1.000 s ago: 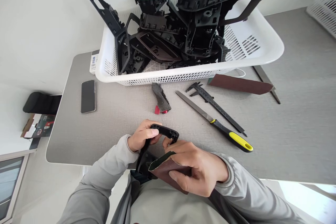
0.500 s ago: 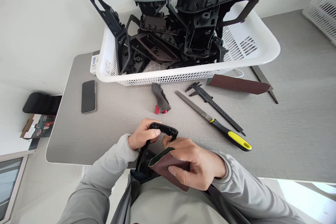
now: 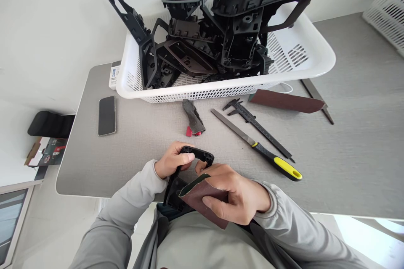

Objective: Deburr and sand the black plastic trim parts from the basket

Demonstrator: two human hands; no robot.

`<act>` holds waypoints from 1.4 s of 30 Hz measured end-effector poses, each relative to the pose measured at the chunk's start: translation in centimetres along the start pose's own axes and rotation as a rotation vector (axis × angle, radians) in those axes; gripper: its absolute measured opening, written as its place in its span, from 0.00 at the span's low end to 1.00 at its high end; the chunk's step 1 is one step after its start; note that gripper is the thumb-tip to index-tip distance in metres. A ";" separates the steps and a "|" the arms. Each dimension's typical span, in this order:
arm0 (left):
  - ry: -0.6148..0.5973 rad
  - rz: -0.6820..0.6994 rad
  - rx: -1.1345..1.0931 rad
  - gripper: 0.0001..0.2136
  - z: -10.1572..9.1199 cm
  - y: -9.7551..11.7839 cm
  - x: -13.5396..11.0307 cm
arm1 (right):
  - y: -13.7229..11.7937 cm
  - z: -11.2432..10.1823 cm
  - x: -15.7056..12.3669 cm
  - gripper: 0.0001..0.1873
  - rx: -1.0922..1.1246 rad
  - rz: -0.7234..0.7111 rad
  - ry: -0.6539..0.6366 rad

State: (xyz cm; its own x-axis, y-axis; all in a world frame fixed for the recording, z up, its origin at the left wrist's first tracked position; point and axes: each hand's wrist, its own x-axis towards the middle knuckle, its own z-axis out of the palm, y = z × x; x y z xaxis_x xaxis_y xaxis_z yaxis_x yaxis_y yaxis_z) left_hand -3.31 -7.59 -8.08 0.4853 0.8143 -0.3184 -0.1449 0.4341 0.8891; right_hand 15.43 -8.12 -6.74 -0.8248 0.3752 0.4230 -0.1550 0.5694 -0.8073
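A black plastic frame part is tilted over the table's near edge, its lower end close to my body. My left hand is closed around its upper left corner, thumb on top. My right hand pinches a folded sheet of brown sandpaper, its dark green back showing inside the fold. The fingertips of that hand reach the frame's right side, and the sandpaper covers part of the frame's lower end. Whether the grit touches the plastic is hidden.
Beyond my hands lie a grey cloth-like scrap, a yellow-and-black handled file, a caliper, another folded sandpaper and a second file. A white basket of black parts stands behind. A phone lies left.
Almost nothing differs. Both hands keep their grips, and the right hand with the sandpaper has shifted only very slightly.
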 end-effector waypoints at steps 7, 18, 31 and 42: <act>0.251 0.484 0.311 0.15 -0.2 -0.2 0.3 | -0.3 -0.3 0.4 0.13 0.185 0.029 0.212; 0.276 1.037 1.032 0.04 -1.2 1.9 -0.2 | -0.5 -0.5 0.4 0.14 0.191 0.043 0.211; 0.312 1.050 1.149 0.05 -0.5 2.8 -1.1 | -0.2 -0.2 0.0 0.13 0.076 0.072 0.138; 0.311 0.941 1.054 0.07 0.1 3.3 -1.5 | -0.6 -0.1 -0.1 0.15 -0.005 0.089 0.114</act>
State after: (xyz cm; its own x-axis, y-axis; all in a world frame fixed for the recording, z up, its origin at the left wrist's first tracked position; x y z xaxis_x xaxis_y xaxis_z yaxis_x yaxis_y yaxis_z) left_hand -4.39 -7.43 -4.65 0.3464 0.7415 0.5746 0.4583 -0.6683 0.5860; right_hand 15.66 -8.43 -6.30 -0.7681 0.5045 0.3944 -0.0814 0.5340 -0.8416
